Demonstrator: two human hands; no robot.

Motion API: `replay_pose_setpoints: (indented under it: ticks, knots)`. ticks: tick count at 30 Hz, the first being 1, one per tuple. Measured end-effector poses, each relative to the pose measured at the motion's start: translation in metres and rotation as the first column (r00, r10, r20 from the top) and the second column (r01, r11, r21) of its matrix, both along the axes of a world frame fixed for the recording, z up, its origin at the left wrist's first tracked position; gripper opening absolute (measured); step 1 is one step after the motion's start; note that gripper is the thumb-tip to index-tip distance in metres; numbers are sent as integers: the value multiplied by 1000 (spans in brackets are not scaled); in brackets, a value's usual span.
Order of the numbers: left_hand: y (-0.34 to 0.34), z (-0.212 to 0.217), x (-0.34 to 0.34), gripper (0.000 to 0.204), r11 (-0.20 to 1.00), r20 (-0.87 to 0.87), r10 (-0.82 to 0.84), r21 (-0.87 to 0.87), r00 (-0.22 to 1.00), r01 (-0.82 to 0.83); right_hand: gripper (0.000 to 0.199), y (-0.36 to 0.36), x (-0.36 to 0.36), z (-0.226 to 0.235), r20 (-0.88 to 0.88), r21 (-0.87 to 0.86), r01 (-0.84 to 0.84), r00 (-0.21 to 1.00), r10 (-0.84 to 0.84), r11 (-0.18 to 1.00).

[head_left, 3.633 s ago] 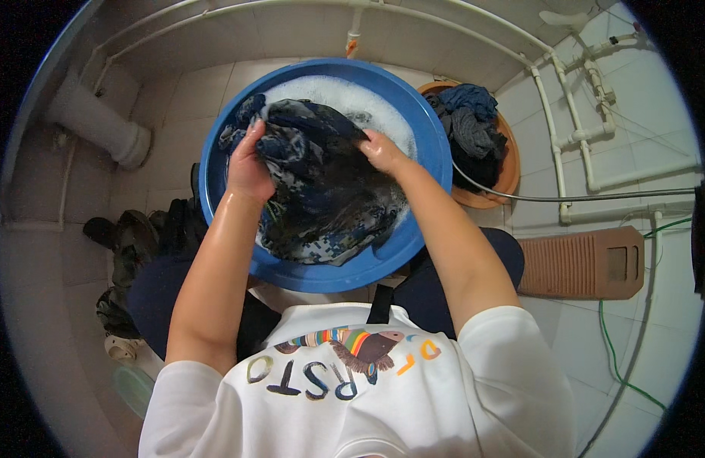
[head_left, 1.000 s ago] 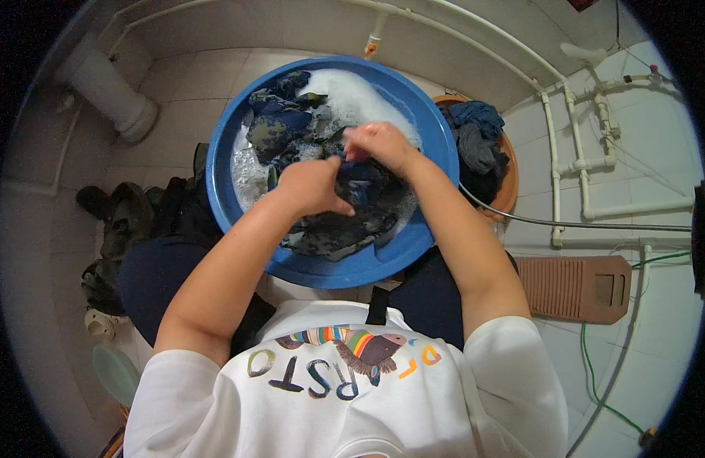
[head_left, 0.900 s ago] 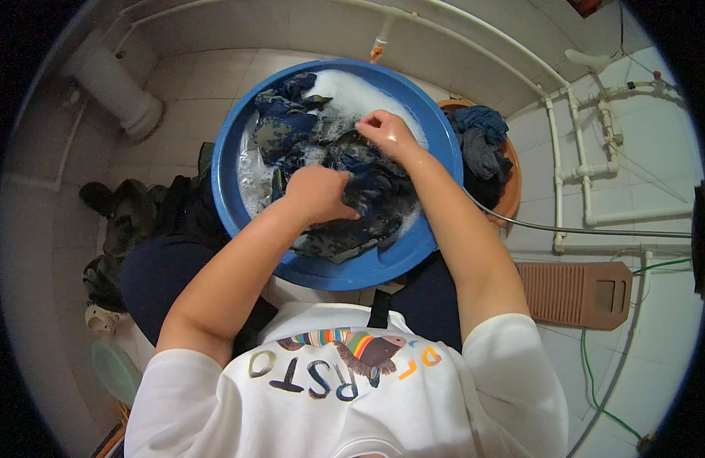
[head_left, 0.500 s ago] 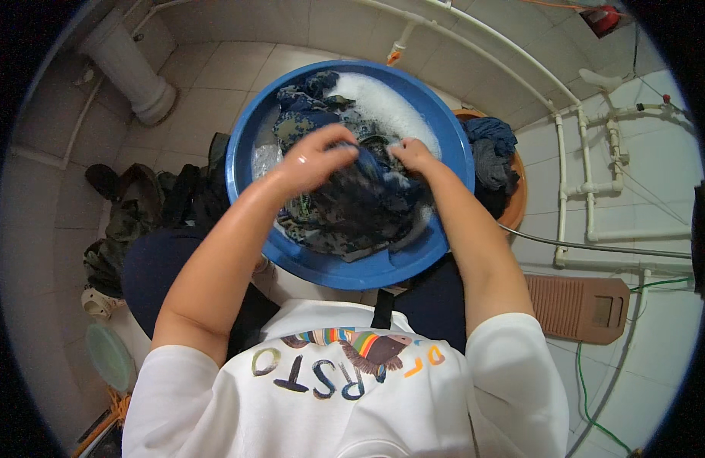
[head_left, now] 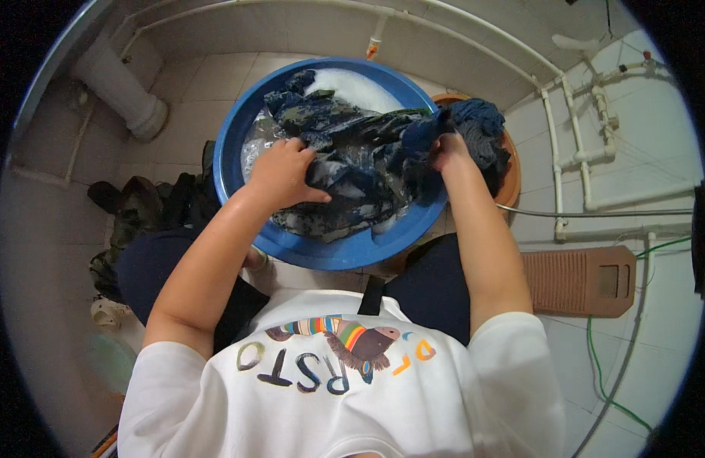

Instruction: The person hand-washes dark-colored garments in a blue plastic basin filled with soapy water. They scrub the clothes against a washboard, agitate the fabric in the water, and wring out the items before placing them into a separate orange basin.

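Observation:
In front of me stands a round blue basin (head_left: 249, 240) of wet clothes, soapy water and white foam. A dark blue-and-green camouflage garment (head_left: 345, 149) stretches across it toward the right rim. My right hand (head_left: 449, 153) is closed on the garment's right end, raised at that rim; the fingertips are partly hidden. Over the basin's left part, my left hand (head_left: 283, 172) rests on the wet cloth, thumb and fingers spread apart. White foam (head_left: 356, 88) lies along the far side of the water.
An orange basin (head_left: 511, 179) with dark wet clothes (head_left: 478, 130) sits close behind on the right. A brown washboard (head_left: 574, 281) lies at right, near white pipes (head_left: 551, 160) and a green hose (head_left: 596, 374). Dark clothes (head_left: 158, 202) are heaped at left, near a thick white pipe (head_left: 127, 95).
My right hand has moved right to the basin's rim, drawing the garment out that way. My left hand has moved slightly left and down, its fingers now spread on the cloth.

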State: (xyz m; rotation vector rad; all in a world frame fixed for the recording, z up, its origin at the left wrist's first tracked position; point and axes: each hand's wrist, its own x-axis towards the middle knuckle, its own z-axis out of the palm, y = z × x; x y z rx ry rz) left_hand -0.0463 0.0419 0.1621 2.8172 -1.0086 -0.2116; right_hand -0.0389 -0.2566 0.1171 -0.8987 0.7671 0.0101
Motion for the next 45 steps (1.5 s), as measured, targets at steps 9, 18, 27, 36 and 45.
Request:
replay_pose_setpoints:
  ticks: [9,18,27,36,45]
  knots:
    - [-46,-29,11,44,986,-40,-148,65,988,151,46,32,-5,-31,-98,-992,-124,912,398,39]
    - [-21,42,51,29,577,-635,115,-583,764,-572,67,50,-17,-17,0,-885,-421,430,903,201]
    - [-8,103,62,14,-62,-524,-499,-772,690,-632,32,29,4,-44,-30,-984,-151,668,743,96]
    - [7,78,54,79,959,45,132,-257,990,-116,39,16,13,42,441,-409,127,894,74,904]
    - [27,45,67,26,906,45,349,240,936,-350,77,25,-26,58,-86,-996,-86,750,656,-33]
